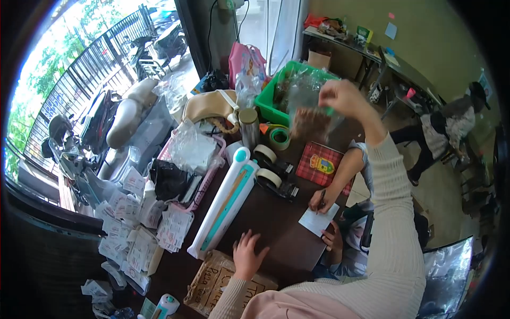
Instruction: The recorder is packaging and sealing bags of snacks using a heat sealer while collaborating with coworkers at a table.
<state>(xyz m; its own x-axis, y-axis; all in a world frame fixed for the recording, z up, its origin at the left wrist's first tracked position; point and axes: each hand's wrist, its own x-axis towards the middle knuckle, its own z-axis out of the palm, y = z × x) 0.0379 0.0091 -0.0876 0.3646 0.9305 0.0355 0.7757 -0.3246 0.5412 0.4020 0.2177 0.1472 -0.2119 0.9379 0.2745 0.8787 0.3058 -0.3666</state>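
Note:
My right hand (338, 97) is raised at the near side of a green plastic basket (270, 89). Its fingers are pinched on the top of a clear plastic bag (311, 121) with brown pieces inside, whose exact kind I cannot tell. My left hand (249, 255) holds nothing, fingers spread, just over the dark tabletop (255, 215). Below that hand is a cardboard box (211, 281) bearing handwriting. Beside it lies a long white and turquoise impulse sealer (225, 205). More clear bags lie in the green basket.
A co-worker's hand (323, 201) writes with a pen on white paper (316, 221). Near a red plaid book (318, 163) stand tape dispensers (275, 179) and a metal canister (249, 127). Left are a pink basket (217, 169) and stacked printed slips (123, 231). Another person (442, 127) sits farther off.

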